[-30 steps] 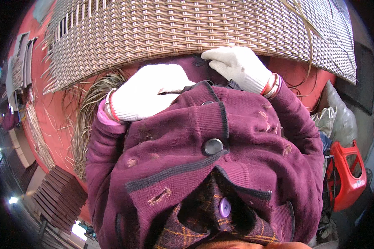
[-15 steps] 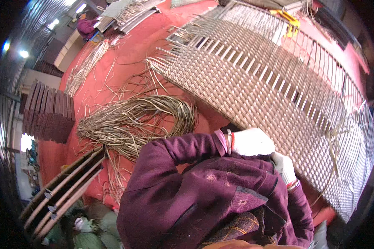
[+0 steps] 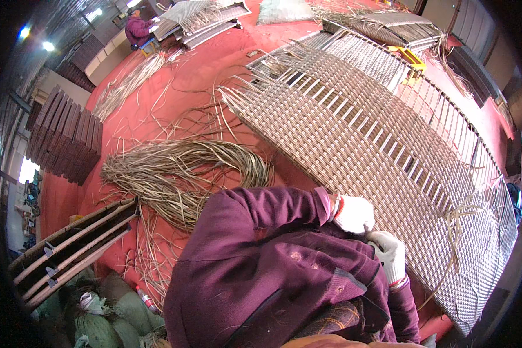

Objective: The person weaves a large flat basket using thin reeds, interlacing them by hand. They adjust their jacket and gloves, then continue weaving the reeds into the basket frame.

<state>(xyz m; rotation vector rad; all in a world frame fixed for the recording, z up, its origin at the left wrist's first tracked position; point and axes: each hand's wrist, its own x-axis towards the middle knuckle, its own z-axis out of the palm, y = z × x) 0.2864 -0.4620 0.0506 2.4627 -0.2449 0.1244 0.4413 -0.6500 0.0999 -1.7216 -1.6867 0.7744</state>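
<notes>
Wide red floor (image 3: 200, 66), woven panel (image 3: 325, 145) edge beside left hand (image 3: 355, 215), right hand (image 3: 390, 255)

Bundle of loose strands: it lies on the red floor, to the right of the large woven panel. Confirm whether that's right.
Wrong side: the head view shows the bundle of loose strands to the left of the large woven panel. It does lie on the red floor.
</notes>
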